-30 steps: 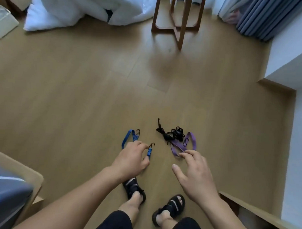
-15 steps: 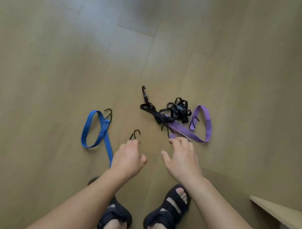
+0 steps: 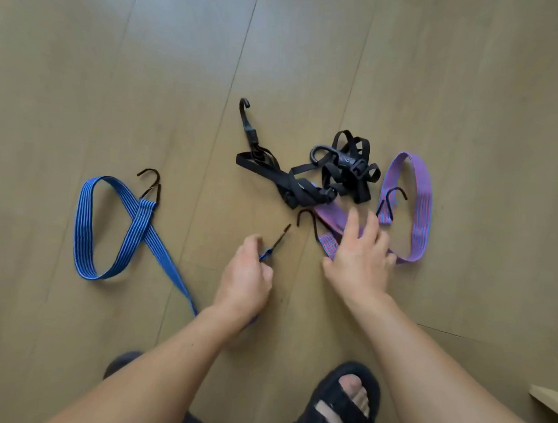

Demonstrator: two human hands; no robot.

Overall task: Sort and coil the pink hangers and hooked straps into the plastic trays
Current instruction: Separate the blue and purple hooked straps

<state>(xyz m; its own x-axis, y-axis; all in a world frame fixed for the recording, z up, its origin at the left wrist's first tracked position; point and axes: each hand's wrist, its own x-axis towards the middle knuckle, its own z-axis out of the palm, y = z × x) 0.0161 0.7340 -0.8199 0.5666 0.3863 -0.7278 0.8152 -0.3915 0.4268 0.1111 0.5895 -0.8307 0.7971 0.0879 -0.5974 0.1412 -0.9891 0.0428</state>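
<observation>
Pale wood flooring [image 3: 149, 80] shows a black sandal [image 3: 325, 393] nearest; ahead, the left hand [image 3: 244, 273] pinches the hook end of a blue hooked strap [image 3: 85, 223] looped to its left. The right hand [image 3: 358, 255] rests, fingers spread, on a purple hooked strap [image 3: 422, 210], with a tangled black hooked strap [image 3: 291, 183] just beyond.
</observation>
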